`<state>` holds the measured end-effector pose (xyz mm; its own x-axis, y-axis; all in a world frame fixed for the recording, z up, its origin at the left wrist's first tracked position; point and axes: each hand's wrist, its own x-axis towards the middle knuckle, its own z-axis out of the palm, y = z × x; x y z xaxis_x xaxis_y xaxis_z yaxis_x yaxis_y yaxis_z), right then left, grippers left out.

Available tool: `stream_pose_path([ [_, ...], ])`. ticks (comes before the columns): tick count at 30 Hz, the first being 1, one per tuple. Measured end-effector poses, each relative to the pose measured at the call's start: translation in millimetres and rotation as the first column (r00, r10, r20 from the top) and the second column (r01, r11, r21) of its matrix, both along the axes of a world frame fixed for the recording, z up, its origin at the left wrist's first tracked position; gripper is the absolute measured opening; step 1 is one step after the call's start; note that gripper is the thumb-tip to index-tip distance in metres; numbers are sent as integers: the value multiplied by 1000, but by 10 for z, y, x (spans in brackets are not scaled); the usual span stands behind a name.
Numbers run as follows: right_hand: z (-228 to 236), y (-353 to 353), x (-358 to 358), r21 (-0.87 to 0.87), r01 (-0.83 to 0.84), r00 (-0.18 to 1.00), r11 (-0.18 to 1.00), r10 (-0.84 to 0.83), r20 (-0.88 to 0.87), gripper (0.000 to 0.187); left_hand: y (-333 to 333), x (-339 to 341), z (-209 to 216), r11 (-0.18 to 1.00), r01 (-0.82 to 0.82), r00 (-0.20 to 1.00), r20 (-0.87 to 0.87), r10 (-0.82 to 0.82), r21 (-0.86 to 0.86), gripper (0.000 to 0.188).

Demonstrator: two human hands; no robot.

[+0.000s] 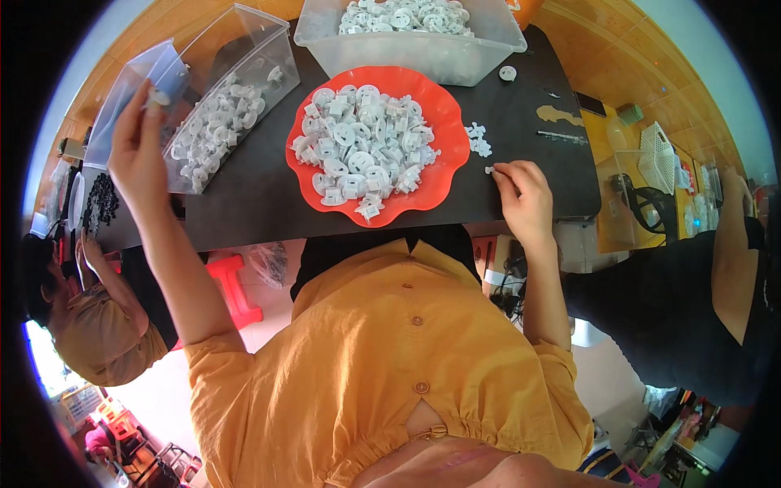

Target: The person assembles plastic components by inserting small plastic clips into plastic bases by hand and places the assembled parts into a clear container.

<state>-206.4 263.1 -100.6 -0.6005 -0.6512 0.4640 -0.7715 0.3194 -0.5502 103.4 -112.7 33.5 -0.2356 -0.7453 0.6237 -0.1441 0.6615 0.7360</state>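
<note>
Raised at the left, my left hand (137, 150) pinches a round white plastic part (158, 97) above the clear bins. My right hand (527, 202) rests at the table's right side, thumb and fingertips closed on a small white plastic piece (490, 170). Just beyond it lies a little cluster of similar small white pieces (478, 140). Between my hands sits a red scalloped tray (443, 183) heaped with round white plastic parts (362, 138). Under my left hand's side, a long clear bin (272, 89) holds more of these parts.
A large translucent tub (415, 55) of white parts stands at the back of the dark table (252, 215). A single white part (508, 74) lies right of it. Another person (106, 325) works at the left beside black pieces (102, 201); a person in black (667, 309) is at the right.
</note>
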Motion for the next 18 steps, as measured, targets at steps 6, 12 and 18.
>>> stream_pose_path([
  [6, 116, -91, -41, 158, -63, 996, 985, 50, 80, 11, -824, 238, -53, 879, -196, 753, 508, 419, -434, 33],
  [12, 170, -128, -37, 340, -80, 996, 937, 92, -20, 10, 159, -516, -168, 833, 186, 890, 448, 82, -522, 27],
  [18, 177, -70, -11, 231, -103, 995, 967, 102, 19, 15, 947, -1358, -513, 731, 632, 674, 647, -357, -256, 22],
])
